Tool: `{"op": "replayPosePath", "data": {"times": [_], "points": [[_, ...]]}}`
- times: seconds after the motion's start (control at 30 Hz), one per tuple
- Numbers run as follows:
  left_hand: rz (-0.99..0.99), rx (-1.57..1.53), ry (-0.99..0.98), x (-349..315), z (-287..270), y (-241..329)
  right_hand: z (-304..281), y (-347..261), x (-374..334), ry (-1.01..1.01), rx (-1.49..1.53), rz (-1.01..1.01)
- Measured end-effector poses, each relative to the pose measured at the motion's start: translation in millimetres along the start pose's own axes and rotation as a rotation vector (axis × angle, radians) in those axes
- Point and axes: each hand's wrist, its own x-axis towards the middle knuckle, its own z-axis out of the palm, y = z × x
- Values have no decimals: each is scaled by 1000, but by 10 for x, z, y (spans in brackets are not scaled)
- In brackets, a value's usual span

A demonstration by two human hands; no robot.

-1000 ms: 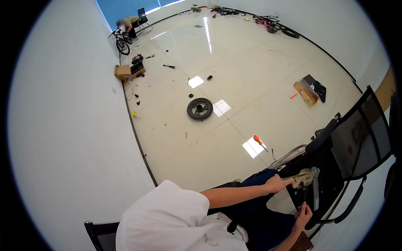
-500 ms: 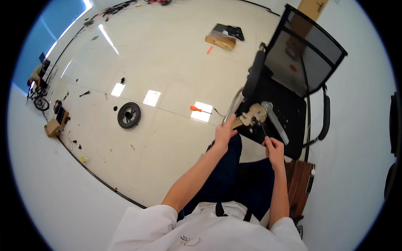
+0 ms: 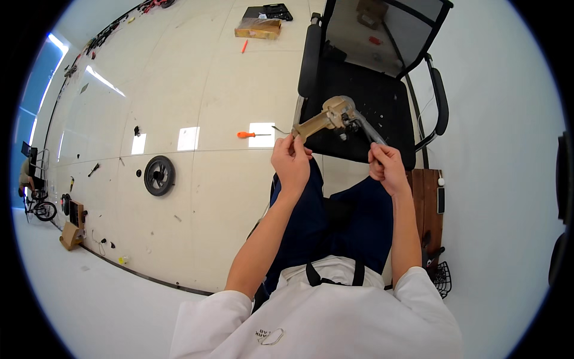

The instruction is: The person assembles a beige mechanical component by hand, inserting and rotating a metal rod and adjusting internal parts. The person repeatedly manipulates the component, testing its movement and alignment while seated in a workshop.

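Note:
My left hand (image 3: 292, 164) is closed on the narrow end of a tan tube-shaped part (image 3: 315, 124), which widens into a rounded head with dark fittings under it. From that head a grey bar (image 3: 369, 128) slants down toward my right hand (image 3: 387, 168). The fingers of my right hand are pinched together by the bar's lower end. Whether they grip the bar or a thin tool in front of it, I cannot tell. Both hands are at the front edge of a black office chair seat (image 3: 341, 78), with the tan part above it.
On the tiled floor to the left lie an orange-handled screwdriver (image 3: 246, 135) and a black wheel (image 3: 159, 176). Farther off are a cardboard box (image 3: 258, 29) and a person beside a bicycle (image 3: 45, 210). A brown wooden stand (image 3: 431, 203) is at my right, along the wall.
The view has shifted, moving the scene leftward and up. The tan part and grey bar are tilted differently. A thin dark tool seen earlier in my right hand is no longer distinct.

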Motion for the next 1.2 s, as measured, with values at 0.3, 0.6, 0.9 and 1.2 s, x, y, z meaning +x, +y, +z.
{"op": "replayPosePath", "data": {"times": [0.3, 0.6, 0.9, 1.2], "points": [[-143, 44, 66, 167, 41, -252, 111, 92, 143, 23, -90, 54], [-537, -258, -46, 439, -74, -296, 170, 87, 146, -8, -155, 111], [-206, -128, 22, 126, -21, 166, 102, -125, -115, -117, 16, 67], [-204, -190, 115, 337, -62, -164, 173, 107, 87, -16, -50, 57]]}}
